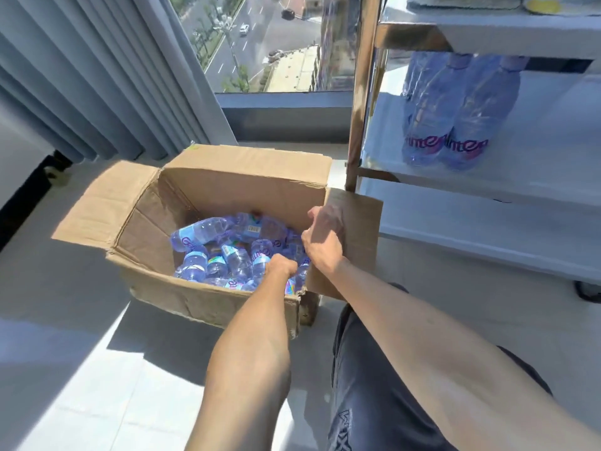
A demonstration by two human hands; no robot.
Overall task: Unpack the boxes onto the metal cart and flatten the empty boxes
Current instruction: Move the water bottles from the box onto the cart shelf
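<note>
An open cardboard box [227,187] stands on the floor with its flaps folded out. Several small water bottles [208,252] with blue labels lie jumbled inside it. My left hand [281,265] reaches down into the box at its near right corner, its fingers curled among the bottles; what they hold is hidden. My right hand [322,242] is at the box's right wall, fingers curled over the bottles there. The metal cart [536,177] stands to the right, and two water bottles [455,125] stand upright on its middle shelf.
A grey curtain [97,76] hangs at the left, beside a window [266,43] behind the box. My knee in dark shorts [374,369] is close to the box's near right corner. A cart wheel [588,291] sits at the right edge. Sunlit floor lies in front.
</note>
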